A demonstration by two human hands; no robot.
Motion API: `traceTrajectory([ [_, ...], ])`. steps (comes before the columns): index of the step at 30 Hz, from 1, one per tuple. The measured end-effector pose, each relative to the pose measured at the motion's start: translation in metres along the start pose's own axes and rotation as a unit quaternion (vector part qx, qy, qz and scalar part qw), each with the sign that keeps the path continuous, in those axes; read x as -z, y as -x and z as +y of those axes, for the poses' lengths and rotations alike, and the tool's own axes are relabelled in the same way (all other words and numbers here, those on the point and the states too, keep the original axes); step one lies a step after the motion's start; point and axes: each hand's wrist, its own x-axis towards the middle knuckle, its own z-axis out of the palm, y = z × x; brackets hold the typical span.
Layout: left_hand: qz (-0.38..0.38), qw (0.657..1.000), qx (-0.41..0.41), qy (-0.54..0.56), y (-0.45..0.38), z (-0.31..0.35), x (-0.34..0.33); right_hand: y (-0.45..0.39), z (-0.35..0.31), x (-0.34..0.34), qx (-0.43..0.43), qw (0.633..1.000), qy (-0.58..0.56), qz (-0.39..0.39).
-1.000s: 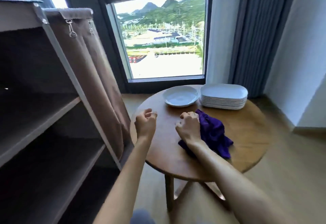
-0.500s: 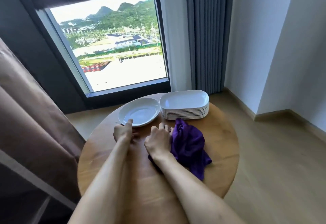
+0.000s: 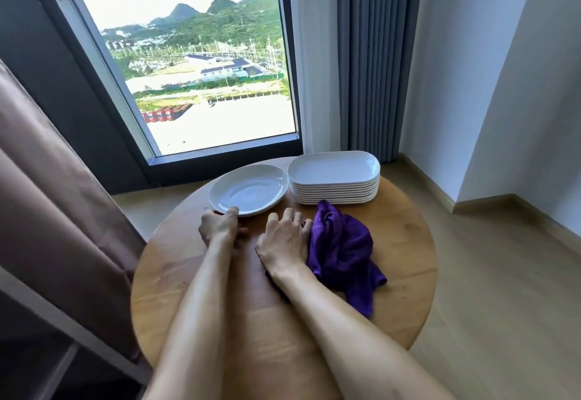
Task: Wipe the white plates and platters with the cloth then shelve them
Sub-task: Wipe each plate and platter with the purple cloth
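Left hand point(image 3: 220, 226), palm down at the near rim of the round white ceramic plate point(image 3: 249, 189): thumb laid over the rim, fingers curled beneath it, so that the edge is pinched. Right hand point(image 3: 284, 244), palm down on the crumpled purple cloth point(image 3: 341, 250): fingers bent and bunched against the cloth's left edge, gripping the fabric; part of the cloth shows under the wrist. Both bare forearms extend from the lower edge of the view across the round wooden table point(image 3: 405, 242).

The plate lies flat on the far left part of the table top. Just beside it, to the right, stands a stack of white rounded-rectangular platters point(image 3: 334, 179), neatly aligned; the two rims are close, though whether they touch cannot be told. The cloth lies on the table in front of the stack, its upper tip at the base of the lowest platter.

Behind the table: a dark-framed window point(image 3: 201, 72) overlooking buildings and green hills, and a pleated grey curtain point(image 3: 371, 53) to its right. At the left edge hangs a brown fabric cover point(image 3: 53, 195) over a pale frame, only partly in view. The floor point(image 3: 503, 289) is light wood.
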Motion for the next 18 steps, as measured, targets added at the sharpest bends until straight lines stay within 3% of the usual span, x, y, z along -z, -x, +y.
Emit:
traceTrajectory([
  [18,-0.010,1.000,-0.011,0.024,0.015,0.004,0.006,0.000,-0.002,-0.002,0.006,1.000,0.015,0.007],
])
